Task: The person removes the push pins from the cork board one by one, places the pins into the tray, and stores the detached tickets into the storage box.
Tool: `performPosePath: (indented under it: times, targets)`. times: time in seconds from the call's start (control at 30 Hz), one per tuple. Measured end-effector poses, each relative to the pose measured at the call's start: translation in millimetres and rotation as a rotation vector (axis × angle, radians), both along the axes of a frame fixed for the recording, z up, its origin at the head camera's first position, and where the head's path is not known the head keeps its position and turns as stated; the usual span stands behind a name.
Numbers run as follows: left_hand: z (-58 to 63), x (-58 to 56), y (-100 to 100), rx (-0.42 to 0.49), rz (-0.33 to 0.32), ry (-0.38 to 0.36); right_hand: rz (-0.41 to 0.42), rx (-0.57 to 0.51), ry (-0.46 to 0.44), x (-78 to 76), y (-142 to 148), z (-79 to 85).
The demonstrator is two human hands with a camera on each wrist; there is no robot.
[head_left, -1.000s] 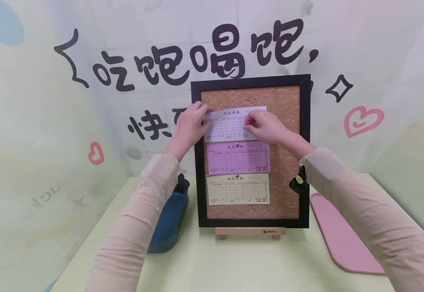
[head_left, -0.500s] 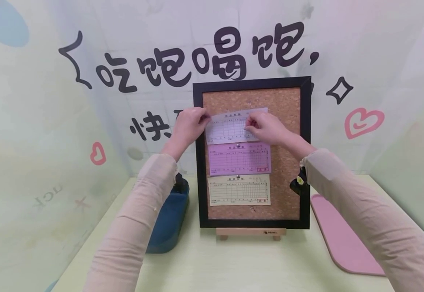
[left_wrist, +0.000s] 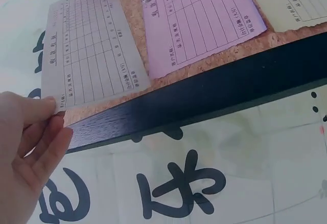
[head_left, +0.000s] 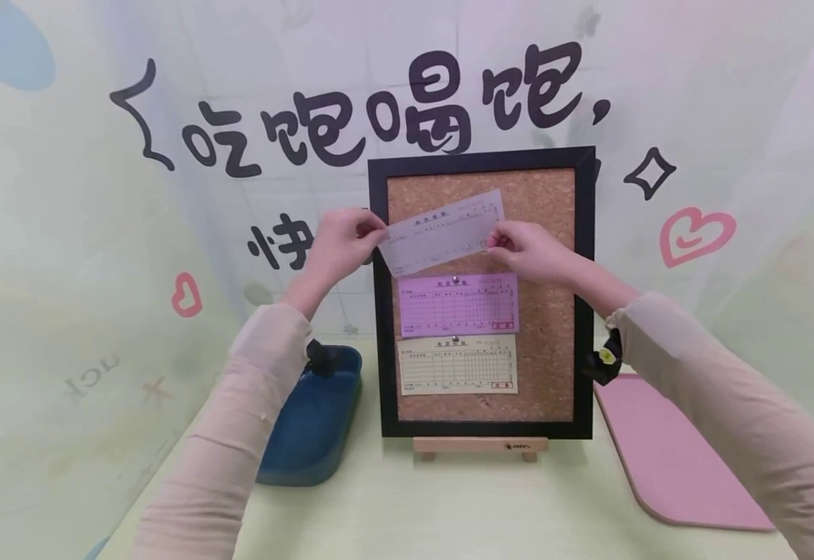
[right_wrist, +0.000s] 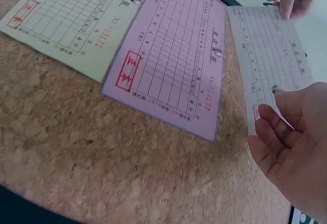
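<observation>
Now | white slip point(head_left: 438, 233) tilted steeper than before | left grip point(head_left: 345, 239) pinching its corner | right grip point(head_left: 531, 250) pinching pin point(right_wrist: 275, 88)

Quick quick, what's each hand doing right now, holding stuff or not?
Left hand: closed, pinching a corner of the white receipt slip.
Right hand: closed, seemingly pinching a silver pushpin.

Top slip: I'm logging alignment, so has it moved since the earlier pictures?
Yes: in the head view, the top slip shifted left against the black frame, its right end higher.
</observation>
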State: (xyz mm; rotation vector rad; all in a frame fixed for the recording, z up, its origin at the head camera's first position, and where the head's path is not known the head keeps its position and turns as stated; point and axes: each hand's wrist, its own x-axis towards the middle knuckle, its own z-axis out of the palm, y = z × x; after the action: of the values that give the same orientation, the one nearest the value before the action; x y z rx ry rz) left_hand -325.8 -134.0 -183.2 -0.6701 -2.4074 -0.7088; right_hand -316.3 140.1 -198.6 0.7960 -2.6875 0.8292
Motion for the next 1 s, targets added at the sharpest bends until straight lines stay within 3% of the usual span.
performPosePath:
  times: [0.13,0.27,0.53,0.73,1.0]
  targets:
    - [-1.0,8.9,-12,0.008,0.02,-0.068,0.017,-0.019,-0.016,5.5,14,-4.0]
    - [-6.6,16.5,-26,0.015,0.05,-0.086,0.033,-0.01,-0.003,13.2,29,-9.7]
    - [-20.9,28.1,-60,0.081,0.077,-0.156,0.0,0.013,-0.017,28.7,58,-23.2]
    - [-34.8,41.8,-82,0.144,0.103,-0.216,-0.013,0.001,-0.032,38.6,80,-44.6]
    - [-62.8,62.6,-113,0.179,0.141,-0.241,0.043,-0.018,0.013,53.5,109,-78.0]
